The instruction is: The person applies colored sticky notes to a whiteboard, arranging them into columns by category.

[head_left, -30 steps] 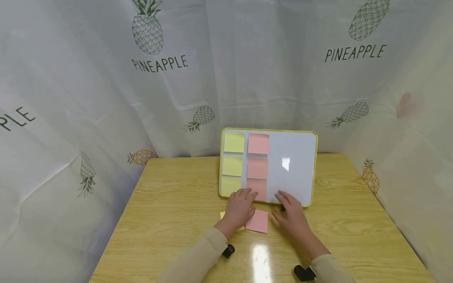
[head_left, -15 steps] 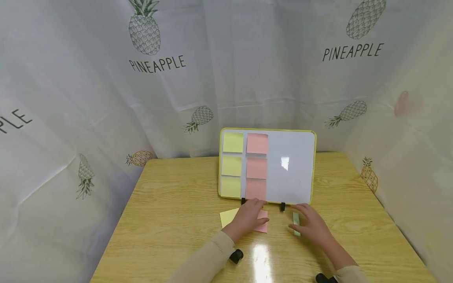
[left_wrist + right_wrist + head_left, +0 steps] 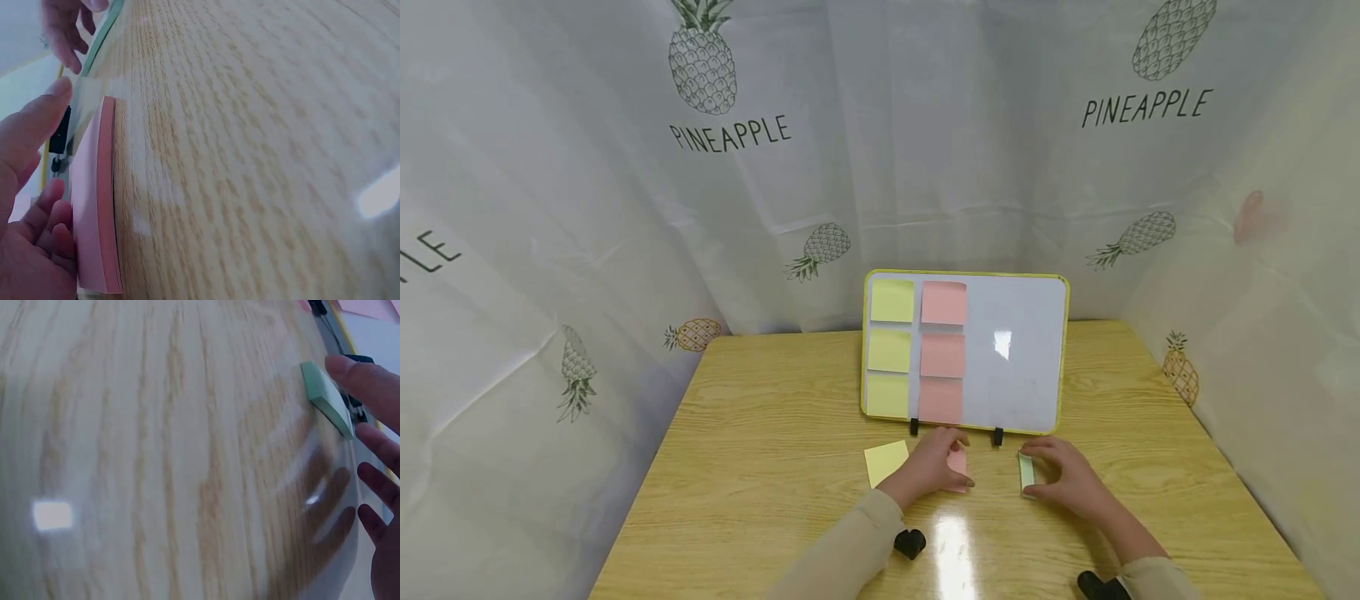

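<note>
A green sticky note pad [image 3: 1027,475] lies on the table below the board's right half. My right hand [image 3: 1070,482] spans it, thumb near one end and index finger near the other; firm contact cannot be made out. In the right wrist view the green pad [image 3: 326,399] lies flat beside the spread fingers. My left hand [image 3: 925,465] is over a pink sticky note pad [image 3: 957,468], partly hiding it. In the left wrist view the thumb stands away from the pink pad [image 3: 97,206], and the loosely bent fingers are beside it.
A yellow-framed whiteboard [image 3: 1015,358] stands tilted on black feet [image 3: 997,437] at the back. On it are a column of yellow notes [image 3: 889,350] and a column of pink notes [image 3: 943,355]. A yellow pad [image 3: 884,460] lies left of the left hand. Printed curtains [image 3: 910,125] surround the table.
Both hands have drawn back from the board's lower edge. My right hand has moved right and down to the green pad, now in sight; the left has settled over the pink pad.
</note>
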The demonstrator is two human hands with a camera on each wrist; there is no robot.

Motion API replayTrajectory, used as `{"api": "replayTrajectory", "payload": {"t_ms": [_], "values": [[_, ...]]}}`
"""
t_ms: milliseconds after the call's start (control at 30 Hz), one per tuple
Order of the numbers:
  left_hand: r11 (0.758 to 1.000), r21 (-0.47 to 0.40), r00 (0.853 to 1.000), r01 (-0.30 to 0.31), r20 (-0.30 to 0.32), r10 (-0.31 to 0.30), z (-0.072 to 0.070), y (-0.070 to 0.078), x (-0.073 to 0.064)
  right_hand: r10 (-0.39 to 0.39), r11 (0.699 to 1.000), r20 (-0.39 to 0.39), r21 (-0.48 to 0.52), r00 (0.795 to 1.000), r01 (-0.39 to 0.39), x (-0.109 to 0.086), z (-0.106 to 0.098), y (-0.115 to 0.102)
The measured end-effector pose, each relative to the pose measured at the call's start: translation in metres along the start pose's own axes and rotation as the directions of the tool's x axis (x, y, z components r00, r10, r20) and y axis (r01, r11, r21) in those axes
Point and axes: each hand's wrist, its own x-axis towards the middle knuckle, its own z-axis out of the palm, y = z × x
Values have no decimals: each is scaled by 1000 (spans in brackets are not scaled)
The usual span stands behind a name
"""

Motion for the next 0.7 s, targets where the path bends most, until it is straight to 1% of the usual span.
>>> {"api": "replayTrajectory", "payload": {"t_ms": [100,167,267,367,433,600,700], "values": [[1000,-19,1000,21,18,-20,1,-2,0,0,1000,6,16,1000,0,0,3,1],[1000,-10,999,17,29,-17,1,-2,0,2,1000,5,23,1000,-2,0,6,0],[999,52,999,-15,47,12,1,-3,1,7,999,-5,33,1000,-7,0,10,-3],[991,122,997,-54,63,46,2,-3,0,11,999,-5,32,1000,-10,2,16,-8],[986,149,996,-69,73,59,3,-3,0,0,1000,-11,24,1000,0,4,19,-11],[985,160,995,-63,83,51,3,-2,-1,-44,999,-32,-16,999,43,9,30,-19],[986,157,996,-58,81,46,2,-2,-2,-47,998,-35,-38,998,46,12,35,-21]]}}
